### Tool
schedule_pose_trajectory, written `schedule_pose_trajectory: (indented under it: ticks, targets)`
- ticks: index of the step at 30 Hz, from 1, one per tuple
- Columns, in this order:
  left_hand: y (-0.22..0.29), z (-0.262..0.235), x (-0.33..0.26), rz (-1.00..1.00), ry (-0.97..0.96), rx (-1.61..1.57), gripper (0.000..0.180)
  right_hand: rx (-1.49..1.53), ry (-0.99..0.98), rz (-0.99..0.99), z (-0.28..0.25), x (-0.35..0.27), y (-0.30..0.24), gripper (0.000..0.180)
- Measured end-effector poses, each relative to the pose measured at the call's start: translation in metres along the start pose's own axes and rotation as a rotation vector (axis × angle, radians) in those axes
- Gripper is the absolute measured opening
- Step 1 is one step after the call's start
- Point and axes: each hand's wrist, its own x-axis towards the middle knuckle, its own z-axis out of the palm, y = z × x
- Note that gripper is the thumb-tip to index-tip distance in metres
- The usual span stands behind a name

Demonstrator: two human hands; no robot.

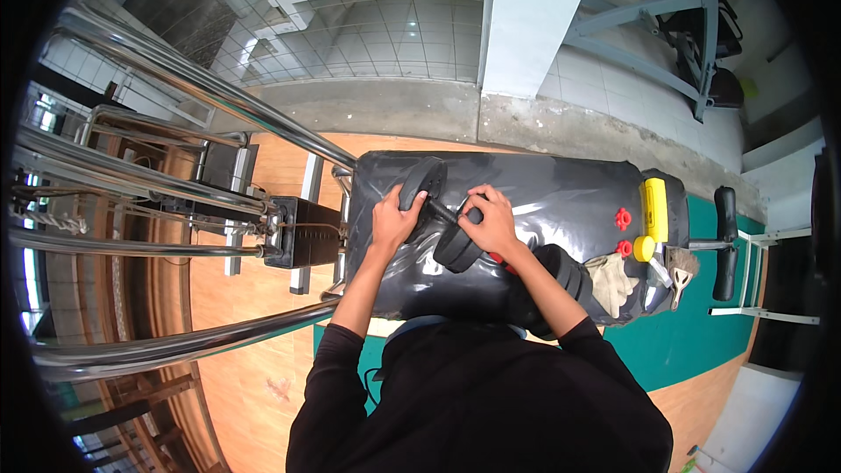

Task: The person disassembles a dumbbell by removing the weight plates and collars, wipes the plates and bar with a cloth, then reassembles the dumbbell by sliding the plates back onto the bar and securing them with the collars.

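Observation:
A dumbbell (445,213) with black round plates lies at a slant on a bench (561,182) covered in glossy black plastic. My left hand (394,219) is closed on the rim of its left plate, thumb on the inner face. On the other side, my right hand (492,222) has its fingers bent over the upper edge of the right-hand plates (457,248). A small red part shows just under my right wrist, mostly hidden. Beneath my right forearm are more black plates (569,273), partly covered by the arm.
Toward the bench's right end lie two red star-shaped collars (623,218), a yellow case (655,210), a round yellow item (644,249), pale gloves (611,284) and a brush (681,278). Chrome rails (263,127) and a black weight stack (302,232) stand left. A white pillar (534,26) rises behind.

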Motion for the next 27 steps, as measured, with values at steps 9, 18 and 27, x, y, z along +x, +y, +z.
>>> schedule_pose_trajectory:
  ticks: [9, 18, 27]
  targets:
    - [0.019, 0.007, 0.007, 0.104, -0.050, 0.120, 0.051, -0.020, 0.052, -0.065, 0.002, -0.006, 0.002, 0.012]
    - [0.026, 0.014, -0.018, 0.184, -0.154, 0.056, 0.040, 0.174, -0.052, -0.066, -0.042, -0.015, 0.035, 0.049]
    - [-0.008, 0.015, 0.001, -0.138, -0.531, -0.330, 0.042, -0.189, -0.249, 0.608, -0.175, -0.205, 0.115, 0.043]
